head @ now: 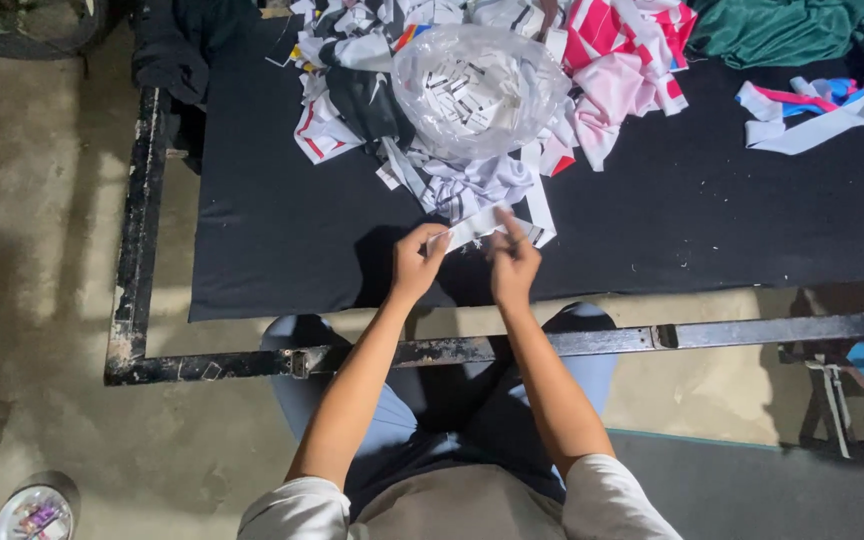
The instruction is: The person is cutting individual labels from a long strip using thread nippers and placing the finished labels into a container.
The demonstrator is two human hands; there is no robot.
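both hands meet over a black cloth-covered table (282, 230): the left hand (415, 262) and right hand (514, 262) pinch a narrow white fabric strip (476, 226) between them. just beyond lies a heap of white, pink and red fabric scraps (572, 90) topped by a clear plastic bag of small labels (477, 88).

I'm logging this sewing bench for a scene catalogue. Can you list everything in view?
white strip: one, white, held between both hands
plastic bag: one, clear, holding small white pieces, on the scrap pile
fabric scraps: many, white, black, pink, red, far side
green cloth: one, top right
black cloth: one, covering the frame
metal frame: one, black, worn
round container: one, on floor, bottom left
left hand: pinching strip
right hand: pinching strip
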